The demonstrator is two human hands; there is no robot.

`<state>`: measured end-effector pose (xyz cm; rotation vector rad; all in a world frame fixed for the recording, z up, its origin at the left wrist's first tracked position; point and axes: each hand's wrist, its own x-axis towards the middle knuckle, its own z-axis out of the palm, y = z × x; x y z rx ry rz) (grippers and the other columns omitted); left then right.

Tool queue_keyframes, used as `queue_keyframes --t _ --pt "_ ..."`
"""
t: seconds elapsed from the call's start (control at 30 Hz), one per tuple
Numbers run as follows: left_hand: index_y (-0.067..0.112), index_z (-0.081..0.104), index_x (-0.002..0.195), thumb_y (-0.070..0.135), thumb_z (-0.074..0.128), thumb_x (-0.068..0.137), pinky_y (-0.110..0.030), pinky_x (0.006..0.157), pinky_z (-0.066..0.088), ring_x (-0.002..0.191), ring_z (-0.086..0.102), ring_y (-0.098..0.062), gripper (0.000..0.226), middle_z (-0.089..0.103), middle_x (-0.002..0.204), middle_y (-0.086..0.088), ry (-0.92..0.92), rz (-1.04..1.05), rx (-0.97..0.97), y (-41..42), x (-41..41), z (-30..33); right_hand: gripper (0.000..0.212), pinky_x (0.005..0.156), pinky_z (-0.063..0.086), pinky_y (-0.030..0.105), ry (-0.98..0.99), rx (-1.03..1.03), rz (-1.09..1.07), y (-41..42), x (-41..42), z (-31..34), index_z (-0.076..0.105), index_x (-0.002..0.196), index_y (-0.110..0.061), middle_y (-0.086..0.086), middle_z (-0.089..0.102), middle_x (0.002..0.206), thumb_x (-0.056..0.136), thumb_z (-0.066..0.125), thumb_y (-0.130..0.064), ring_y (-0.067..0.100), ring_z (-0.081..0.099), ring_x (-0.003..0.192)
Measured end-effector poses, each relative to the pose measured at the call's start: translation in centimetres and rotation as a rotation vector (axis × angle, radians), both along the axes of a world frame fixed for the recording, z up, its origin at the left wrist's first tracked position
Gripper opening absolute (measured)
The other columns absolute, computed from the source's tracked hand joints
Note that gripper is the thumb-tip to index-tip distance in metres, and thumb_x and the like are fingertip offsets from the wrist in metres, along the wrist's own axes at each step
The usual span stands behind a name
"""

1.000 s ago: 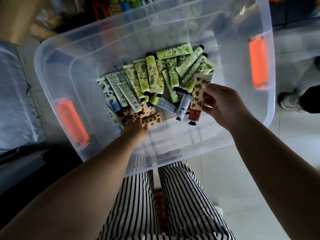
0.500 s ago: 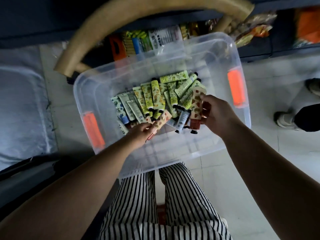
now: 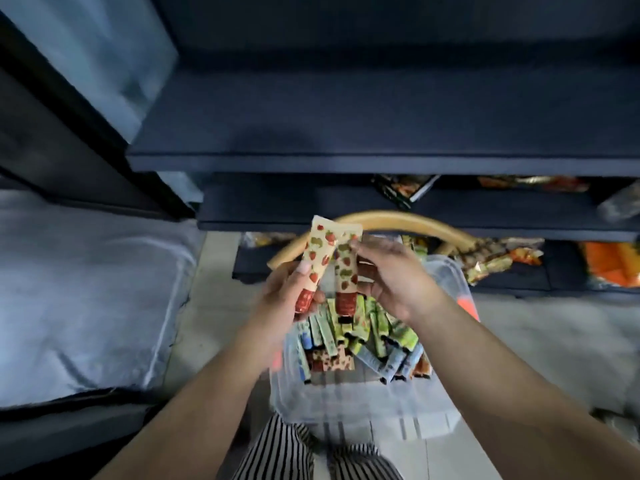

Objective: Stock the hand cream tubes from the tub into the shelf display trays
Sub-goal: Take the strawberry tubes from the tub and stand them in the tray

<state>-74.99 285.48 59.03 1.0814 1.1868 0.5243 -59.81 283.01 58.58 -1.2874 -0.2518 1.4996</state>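
Head view — left hand [image 3: 287, 299] gripping one strawberry-print tube [image 3: 320, 261], right hand [image 3: 391, 275] pinching a second [image 3: 344, 275], both raised above the clear tub [image 3: 346, 407]. Likely slip from light pinch — tube dropping among remaining tubes [image 3: 360, 337].

The hands hide the far wall of the tub [image 3: 346, 407], and the shelf [image 3: 381, 161] goods are blurred.

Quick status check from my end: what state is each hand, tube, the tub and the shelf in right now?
Left hand: grips a strawberry tube, raised above the tub.
Right hand: holds a second strawberry tube beside the first.
Tub: on the floor, no lid on it, many tubes lying inside.
Dark shelf: bare where visible.
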Motion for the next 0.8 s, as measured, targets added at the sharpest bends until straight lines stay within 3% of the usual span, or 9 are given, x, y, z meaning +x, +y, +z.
queue_keyframes --t 0.13,0.23,0.33,0.4,0.47,0.57,0.7,0.8 --pt "0.027 0.067 0.083 0.051 0.051 0.075 -0.028 0.064 0.043 0.063 0.056 -0.013 0.030 0.067 0.064 0.001 -0.063 0.058 0.140 2.0 -3.0 4.6 0.012 0.058 0.055 0.030 -0.022 0.140 0.022 2.2 -2.2 5.4 0.062 0.080 -0.007 0.001 0.067 0.062 0.089 0.055 -0.008 0.013 0.063 0.056" --pt "0.023 0.064 0.082 0.059 0.059 0.075 -0.024 0.058 0.042 0.056 0.051 -0.011 0.037 0.061 0.057 0.003 -0.136 0.069 0.169 4.5 -4.9 7.5 0.015 0.052 0.055 0.024 -0.077 0.218 0.046 4.0 -3.8 9.0 0.065 0.080 -0.006 0.000 0.068 0.060 0.089 0.054 -0.008 0.009 0.063 0.053" --pt "0.020 0.060 0.088 0.041 0.056 0.076 -0.018 0.054 0.043 0.056 0.050 -0.009 0.025 0.059 0.055 0.004 -0.258 0.048 0.222 7.5 -6.6 10.5 0.016 0.054 0.054 0.023 -0.159 0.263 0.044 6.3 -5.7 12.1 0.067 0.080 -0.008 0.001 0.069 0.063 0.089 0.055 -0.010 0.009 0.064 0.056" --pt "0.020 0.059 0.088 0.032 0.050 0.082 -0.020 0.059 0.043 0.058 0.051 -0.008 0.016 0.060 0.056 0.006 -0.305 0.033 0.246 9.7 -7.5 12.0 0.016 0.054 0.053 0.022 -0.211 0.281 0.013 7.6 -6.7 14.0 0.068 0.077 -0.010 -0.001 0.069 0.063 0.089 0.057 -0.010 0.008 0.063 0.058" --pt "0.022 0.059 0.089 0.033 0.053 0.086 -0.025 0.070 0.041 0.066 0.053 -0.009 0.013 0.061 0.059 0.009 -0.318 -0.022 0.310 12.3 -8.4 13.6 0.017 0.053 0.051 0.022 -0.266 0.330 -0.028 8.8 -7.5 16.0 0.068 0.076 -0.011 -0.001 0.068 0.064 0.088 0.056 -0.011 0.009 0.061 0.058" --pt "0.027 0.061 0.091 0.046 0.061 0.070 -0.027 0.077 0.037 0.077 0.054 -0.009 0.028 0.064 0.066 0.013 -0.309 -0.111 0.411 15.7 -9.4 15.7 0.020 0.056 0.052 0.023 -0.367 0.411 -0.048 10.2 -8.5 19.1 0.068 0.077 -0.011 -0.002 0.067 0.065 0.090 0.054 -0.012 0.010 0.060 0.060" --pt "0.033 0.068 0.083 0.037 0.063 0.072 -0.024 0.077 0.037 0.072 0.058 0.002 0.013 0.068 0.072 0.015 -0.421 -0.140 0.452 19.0 -9.6 19.1 0.020 0.065 0.052 0.025 -0.476 0.499 -0.136 12.0 -9.0 23.0 0.070 0.082 -0.012 -0.006 0.063 0.059 0.091 0.052 -0.013 0.006 0.059 0.060" --pt "0.029 0.064 0.088 0.026 0.070 0.071 -0.024 0.080 0.039 0.068 0.061 0.006 0.019 0.069 0.072 0.018 -0.484 -0.156 0.502 19.9 -9.1 21.5 0.018 0.071 0.052 0.030 -0.481 0.552 -0.202 12.7 -8.6 25.3 0.069 0.089 -0.011 -0.005 0.058 0.059 0.092 0.051 -0.013 0.001 0.055 0.053"
